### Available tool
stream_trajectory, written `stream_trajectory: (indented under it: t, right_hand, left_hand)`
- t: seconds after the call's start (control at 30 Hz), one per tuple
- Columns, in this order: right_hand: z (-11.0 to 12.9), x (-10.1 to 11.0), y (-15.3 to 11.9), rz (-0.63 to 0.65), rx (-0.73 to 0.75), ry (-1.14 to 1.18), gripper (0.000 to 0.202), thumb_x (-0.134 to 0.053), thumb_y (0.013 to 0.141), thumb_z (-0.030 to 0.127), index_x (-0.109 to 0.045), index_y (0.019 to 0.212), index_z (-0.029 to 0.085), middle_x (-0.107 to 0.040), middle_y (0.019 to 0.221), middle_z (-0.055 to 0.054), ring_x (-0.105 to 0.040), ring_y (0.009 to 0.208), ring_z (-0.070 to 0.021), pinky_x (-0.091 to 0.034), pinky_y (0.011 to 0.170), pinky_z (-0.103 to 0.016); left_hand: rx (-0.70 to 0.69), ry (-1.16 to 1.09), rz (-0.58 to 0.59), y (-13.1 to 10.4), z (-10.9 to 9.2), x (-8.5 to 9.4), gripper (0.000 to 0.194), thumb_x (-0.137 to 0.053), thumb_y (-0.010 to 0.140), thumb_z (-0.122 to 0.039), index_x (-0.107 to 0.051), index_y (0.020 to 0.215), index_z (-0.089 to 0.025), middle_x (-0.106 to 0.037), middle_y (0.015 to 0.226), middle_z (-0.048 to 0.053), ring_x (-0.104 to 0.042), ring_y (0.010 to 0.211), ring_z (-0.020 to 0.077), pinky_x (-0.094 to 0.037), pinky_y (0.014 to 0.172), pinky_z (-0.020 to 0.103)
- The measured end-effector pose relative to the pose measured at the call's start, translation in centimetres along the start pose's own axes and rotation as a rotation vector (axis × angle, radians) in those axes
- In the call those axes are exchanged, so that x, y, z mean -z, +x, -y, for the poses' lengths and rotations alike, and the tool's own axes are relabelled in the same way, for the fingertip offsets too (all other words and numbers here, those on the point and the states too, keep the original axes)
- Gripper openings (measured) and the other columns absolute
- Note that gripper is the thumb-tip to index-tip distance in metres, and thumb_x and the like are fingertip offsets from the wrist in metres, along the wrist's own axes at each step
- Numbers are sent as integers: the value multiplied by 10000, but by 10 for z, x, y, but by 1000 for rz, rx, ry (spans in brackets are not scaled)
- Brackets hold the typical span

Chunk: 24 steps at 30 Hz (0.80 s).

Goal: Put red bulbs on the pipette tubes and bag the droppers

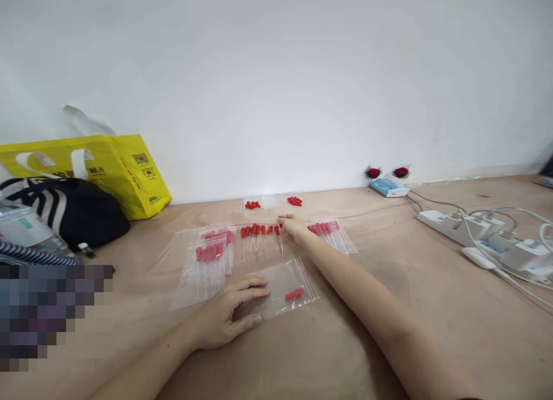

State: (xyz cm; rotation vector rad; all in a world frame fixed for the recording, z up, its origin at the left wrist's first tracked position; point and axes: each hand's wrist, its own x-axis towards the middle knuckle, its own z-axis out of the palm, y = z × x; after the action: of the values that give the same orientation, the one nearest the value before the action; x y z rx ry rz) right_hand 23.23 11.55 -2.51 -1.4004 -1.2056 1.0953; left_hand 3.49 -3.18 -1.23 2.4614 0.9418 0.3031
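Note:
My left hand (233,310) lies spread with its fingertips on a clear zip bag (279,273). Inside that bag, toward its right end, is one red rubber bulb (294,294); any tube on it is hard to see. Farther back, my right hand (292,226) pinches a dropper by its red bulb (280,218). Just left of these fingers, several droppers with red bulbs and thin clear tubes (254,231) lie in a row. Filled bags of droppers (209,254) overlap on the left, and another filled bag (330,233) lies partly behind my right forearm.
Loose red bulbs (295,201) sit on clear plastic near the wall. A yellow bag (125,175) and a black bag (82,210) stand at left. Power strips with cables (488,236) spread at right, with a blue-and-white pack (389,187) and dark red flowers (401,172) behind.

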Motion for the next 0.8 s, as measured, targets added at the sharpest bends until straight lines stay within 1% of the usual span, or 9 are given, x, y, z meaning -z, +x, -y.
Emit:
stream_trajectory:
  t: [0.07,0.13,0.23,0.33,0.4,0.5,0.63,0.7,0.8]
  right_hand:
    - [5,12,-8,-32,47,75,82,-481,740,220,-529,716,157,-474,535,50,-359,366,-38,-291,363,-161]
    - [8,29,-19,-77,93,144,96,-452,750,233,-507,791,165,-488,588,47,-376,378,-35,-302,363,-158]
    - [3,59,-43,-167,131,228,234,-456,735,274,-437,956,198,-494,632,57,-406,395,-46,-317,360,-159]
    - [-12,84,-71,-224,130,293,259,-487,694,325,-424,914,204,-464,579,74,-403,381,-55,-319,342,-165]
    - [-24,96,-89,-258,110,338,280,-532,657,352,-428,873,207,-470,587,76,-422,392,-54,-356,356,-171]
    - [-36,104,-107,-259,101,385,315,-574,632,359,-424,867,212,-492,605,72,-476,421,-65,-417,392,-195]
    - [-40,103,-114,-226,86,422,314,-591,631,349,-414,852,213,-503,613,63,-504,436,-78,-448,406,-218]
    - [-39,99,-115,-214,69,450,309,-593,632,339,-409,848,217,-508,620,60,-515,446,-84,-462,419,-229]
    - [-37,95,-117,-184,31,498,305,-594,628,317,-400,843,221,-519,624,54,-537,473,-97,-479,459,-246]
  left_hand:
    - [0,10,2,0,1,0,377,-504,807,-341,-508,1176,-266,-446,1292,60,-386,1193,245,-326,979,444]
    - [-6,19,-1,0,2,0,378,-500,810,-340,-502,1182,-272,-444,1295,58,-383,1196,243,-326,980,441]
    - [-1,22,-7,1,3,-1,387,-496,814,-340,-489,1196,-274,-436,1303,56,-374,1205,240,-323,984,436]
    - [16,25,1,2,2,-1,393,-494,816,-345,-481,1202,-273,-429,1309,51,-364,1213,238,-313,991,438]
    - [24,28,8,3,2,-2,397,-493,816,-349,-479,1204,-267,-425,1312,51,-358,1217,237,-306,996,437]
    - [23,27,15,3,3,-2,385,-461,835,-354,-477,1208,-260,-412,1323,49,-345,1226,231,-298,1003,429]
    - [-1,10,19,1,4,-1,351,-377,880,-343,-468,1213,-283,-406,1329,31,-334,1234,218,-288,1008,430]
    - [-12,13,23,2,3,0,363,-413,864,-347,-462,1217,-280,-403,1330,35,-337,1231,230,-291,1006,437]
    - [-10,37,19,5,-1,-2,438,-477,823,-351,-417,1247,-257,-404,1327,54,-340,1226,252,-292,1003,446]
